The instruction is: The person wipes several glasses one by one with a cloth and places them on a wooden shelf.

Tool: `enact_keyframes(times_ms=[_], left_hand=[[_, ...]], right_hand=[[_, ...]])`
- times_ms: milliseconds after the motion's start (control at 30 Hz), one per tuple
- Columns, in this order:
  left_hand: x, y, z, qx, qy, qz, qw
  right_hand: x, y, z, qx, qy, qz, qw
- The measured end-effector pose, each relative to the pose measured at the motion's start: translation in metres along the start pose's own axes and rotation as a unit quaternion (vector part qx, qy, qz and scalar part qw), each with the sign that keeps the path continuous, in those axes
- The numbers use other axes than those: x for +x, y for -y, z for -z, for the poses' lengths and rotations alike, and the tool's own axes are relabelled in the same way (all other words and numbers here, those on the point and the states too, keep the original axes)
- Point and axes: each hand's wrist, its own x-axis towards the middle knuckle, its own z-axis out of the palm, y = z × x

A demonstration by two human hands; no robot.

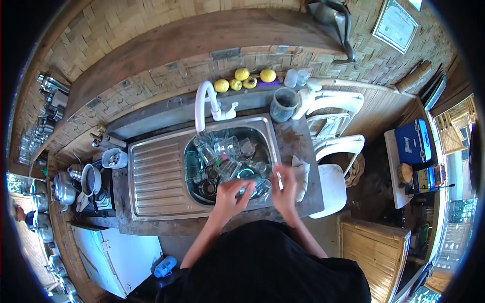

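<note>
A steel sink (277, 146) holds many clear drinking glasses (227, 146), some upright and some tipped over. My left hand (232, 196) is over the sink's front edge, fingers bent and a gap between them and the thumb; no object shows in it. Over the right front corner is my right hand (285, 189), its fingers closed around a small, thin whitish thing (280, 180) whose kind I cannot make out. Clear glassware lies below and between both hands. A pale cloth (301, 174) rests on the counter just right of my right hand.
A white faucet (202, 103) arches over the sink, with a ribbed drainboard (156, 174) to its left. Yellow fruits (242, 74) line the back ledge. A dark jar (284, 105) stands behind the right corner. White chairs (331, 187) are beyond the counter.
</note>
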Motion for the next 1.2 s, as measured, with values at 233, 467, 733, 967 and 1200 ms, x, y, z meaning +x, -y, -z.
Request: enact_keyframes(times_ms=[233,467,733,967,1200], left_hand=[[-0.145,0.074,0.044,0.052,0.112,0.241,0.963],[-0.098,0.100,0.054,0.061,0.103,0.194,0.974],[-0.031,0.107,0.009,0.158,0.006,0.017,0.987],[-0.029,0.109,-0.013,0.124,0.044,0.020,0.991],[-0.043,0.101,-0.003,0.106,0.040,0.045,0.992]], right_hand=[[-0.091,-0.010,0.016,-0.156,0.371,-0.066,0.913],[-0.079,-0.021,0.009,-0.326,0.166,-0.140,0.920],[-0.029,-0.009,-0.038,-0.358,0.017,0.018,0.933],[0.002,-0.071,-0.052,-0.366,-0.009,-0.075,0.928],[0.013,-0.045,-0.040,-0.335,0.007,-0.080,0.939]])
